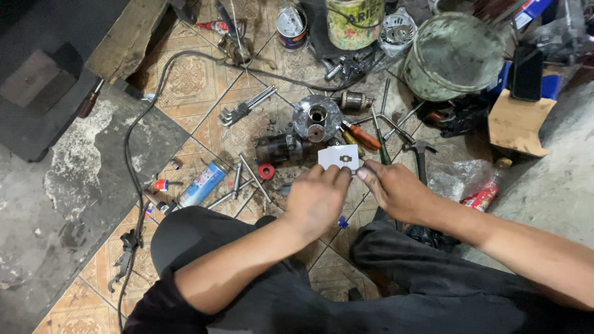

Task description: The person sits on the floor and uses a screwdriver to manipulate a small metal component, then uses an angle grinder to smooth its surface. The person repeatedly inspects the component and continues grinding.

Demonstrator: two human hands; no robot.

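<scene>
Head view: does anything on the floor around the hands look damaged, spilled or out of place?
Nothing looks spilled. Both hands, left hand and right hand, hold a small white packet. Tools lie scattered over the tiled floor, and the grey slab on the left has worn, flaking patches.

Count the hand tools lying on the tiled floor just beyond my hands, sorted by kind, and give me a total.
Screwdrivers: 3, orange handle, yellow handle, green handle
Hammers: 1
Hex key sets: 1
Total: 5
</scene>
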